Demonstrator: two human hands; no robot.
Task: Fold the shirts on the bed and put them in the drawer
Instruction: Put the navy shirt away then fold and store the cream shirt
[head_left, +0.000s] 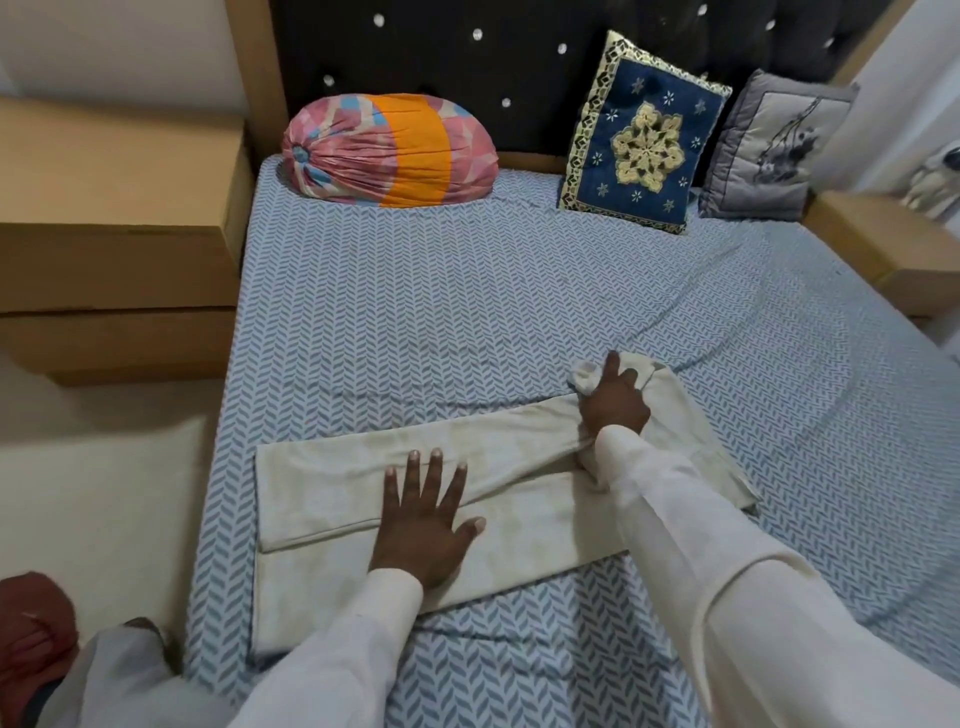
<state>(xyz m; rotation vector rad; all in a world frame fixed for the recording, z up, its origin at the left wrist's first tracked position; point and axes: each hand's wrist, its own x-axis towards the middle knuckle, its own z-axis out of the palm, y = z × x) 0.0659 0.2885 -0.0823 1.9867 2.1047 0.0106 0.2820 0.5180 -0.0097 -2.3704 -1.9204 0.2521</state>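
**Shirt pinned flat by one hand, gathered at its end by the other**

Closest to the camera, the left hand lies palm down on the middle of the shirt. Its grip is fully open, with the fingers straight and spread, pressing the cloth and holding nothing. The shirt lies across the near part of the bed, folded into a long band that runs left to right. A little farther and to the right, the right hand has its grip closed round a bunched wad of the shirt's right end, with cloth poking out above the fingers.

The shirt is pale beige, smooth on the left and creased where the right hand gathers it.

Beyond it the blue herringbone sheet is bare. A wooden cabinet stands by the bed's left edge. At the far end a pink-and-orange bolster, a blue cushion and a grey cushion lean on the dark studded headboard.
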